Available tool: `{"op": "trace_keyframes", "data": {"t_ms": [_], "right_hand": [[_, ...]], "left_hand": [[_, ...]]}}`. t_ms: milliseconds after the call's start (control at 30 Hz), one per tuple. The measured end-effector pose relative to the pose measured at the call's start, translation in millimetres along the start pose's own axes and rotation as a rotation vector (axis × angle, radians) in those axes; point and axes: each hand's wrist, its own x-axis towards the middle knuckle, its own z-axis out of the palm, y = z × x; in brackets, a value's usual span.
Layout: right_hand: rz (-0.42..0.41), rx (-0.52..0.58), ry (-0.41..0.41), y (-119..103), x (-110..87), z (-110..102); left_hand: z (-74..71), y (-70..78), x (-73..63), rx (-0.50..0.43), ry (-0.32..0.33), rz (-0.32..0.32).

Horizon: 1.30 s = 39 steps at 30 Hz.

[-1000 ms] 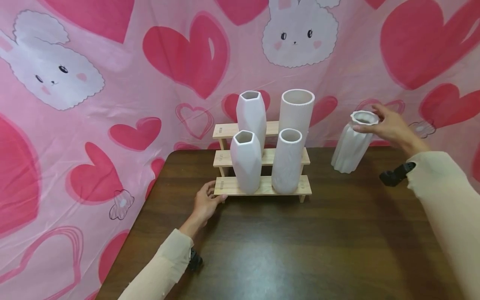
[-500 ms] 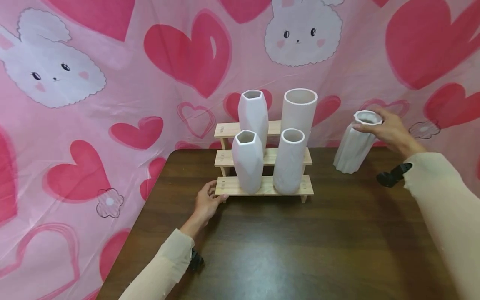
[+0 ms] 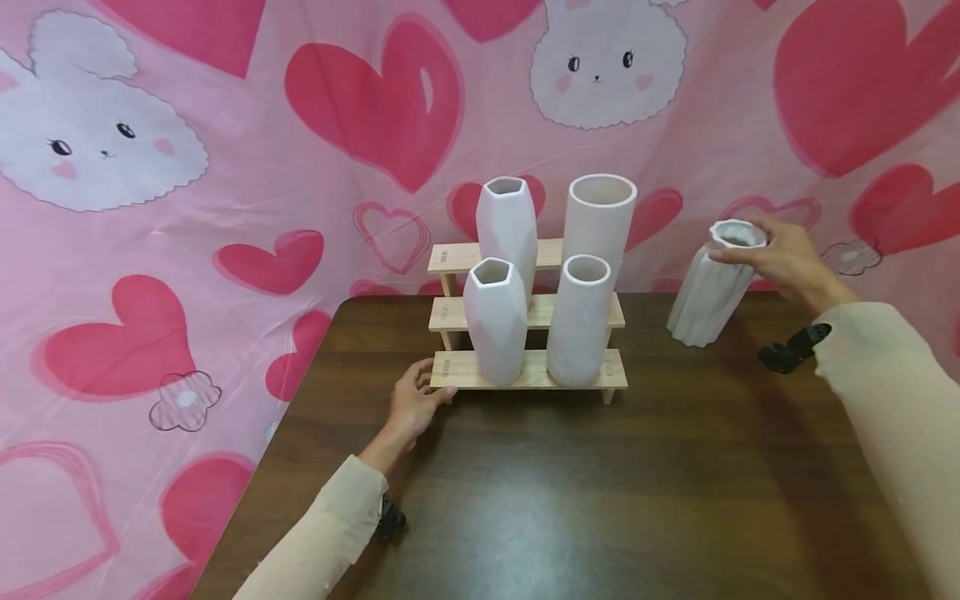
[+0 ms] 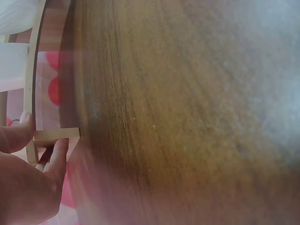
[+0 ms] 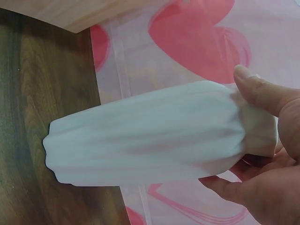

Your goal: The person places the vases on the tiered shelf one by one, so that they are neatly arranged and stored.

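My right hand (image 3: 787,258) grips a white fluted vase (image 3: 708,296) by its neck, to the right of the stand; in the right wrist view the thumb and fingers wrap that neck (image 5: 258,122). The vase's base appears to meet the table. My left hand (image 3: 412,407) holds the front left corner of a three-step wooden stand (image 3: 450,371), thumb on the bottom step and fingers at its leg (image 4: 56,134). On the stand are two faceted white vases, one in front (image 3: 495,333) and one behind (image 3: 506,217), plus a slim round vase (image 3: 579,329) and a wider cylinder vase (image 3: 600,221).
The stand sits near the back of a dark wooden table (image 3: 525,483). A pink cloth (image 3: 247,167) printed with hearts and rabbits hangs behind and to the left. Bare tabletop lies in front of the stand and between it and the fluted vase.
Both hands keep their holds on the stand and the fluted vase. The view shifts slightly, and the cloth at the left slides leftward; little else differs.
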Motion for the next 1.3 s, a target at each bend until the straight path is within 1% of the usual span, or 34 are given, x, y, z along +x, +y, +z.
{"op": "trace_keyframes", "data": {"t_ms": [233, 367, 467, 667, 833, 900, 1067, 1200, 1300], "right_hand": [[-0.024, -0.018, 0.050, -4.9, -4.7, -9.8], [-0.026, 0.002, 0.044, -13.8, -7.1, -19.9], [-0.012, 0.023, 0.012, -24.1, -9.9, -27.6], [-0.005, 0.065, -0.012, -55.0, -15.9, -45.5], [-0.028, 0.103, 0.012, -86.8, -16.4, -60.0], [-0.031, 0.100, 0.028, -98.0, -16.7, -64.2], [-0.044, 0.128, 0.035, -121.4, -17.0, -70.2], [-0.070, 0.190, 0.020, -136.4, -14.5, -70.9], [-0.075, 0.215, 0.013, -145.4, -12.8, -70.6]], "left_hand": [[-1.5, -0.3, 0.0, 0.004, -0.001, -0.014], [-2.5, -1.4, 0.2, 0.007, -0.001, -0.015], [-3.1, -2.7, 0.4, 0.014, 0.003, -0.014], [-2.6, -5.2, 0.5, -0.007, -0.009, 0.003], [-2.7, -3.5, 0.5, -0.022, -0.007, 0.003], [-2.6, -1.8, 0.3, -0.024, -0.007, 0.000], [-1.1, 1.3, -1.2, -0.031, -0.017, 0.001], [-0.8, 2.3, -2.6, -0.035, -0.017, 0.002], [-0.8, 2.4, -3.1, -0.034, -0.020, 0.003]]}}
